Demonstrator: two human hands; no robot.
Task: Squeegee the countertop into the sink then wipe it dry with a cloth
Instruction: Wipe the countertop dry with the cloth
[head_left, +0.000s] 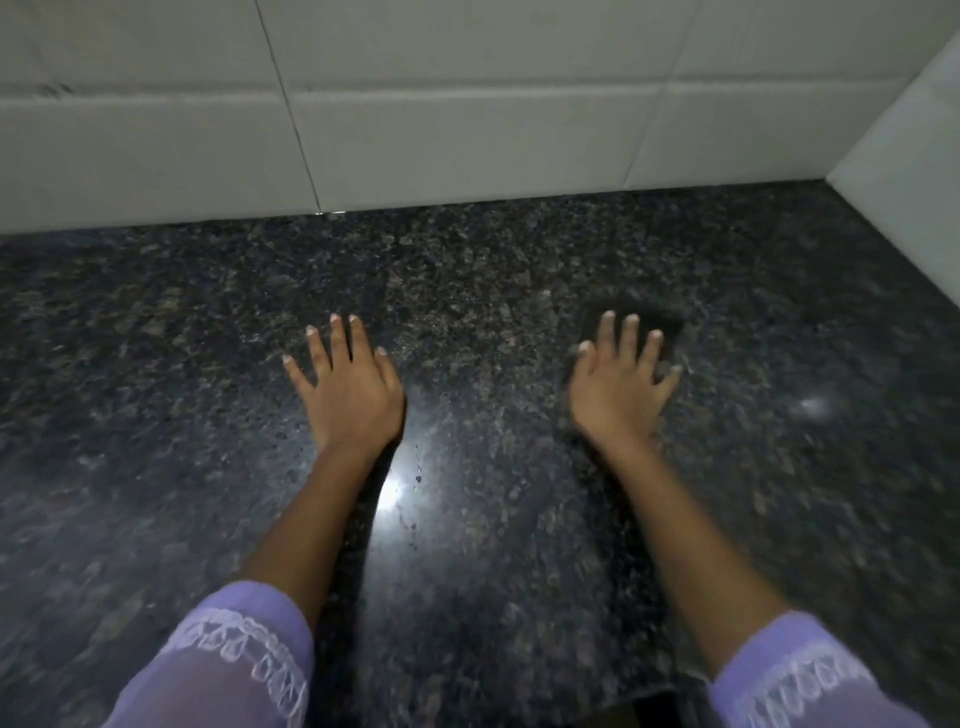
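Only one dark cloth shows, lying flat on the speckled surface under the right hand, whose fingers are spread and pressing it. Its long axis cannot be told. The left hand rests empty, fingers splayed flat, well apart from the cloth.

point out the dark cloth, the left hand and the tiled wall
dark cloth (662, 325): head view, its far right corner, clear of the fingers
left hand (353, 395): head view, back of the hand, flat on the countertop
tiled wall (467, 145): head view, a white tile behind the counter
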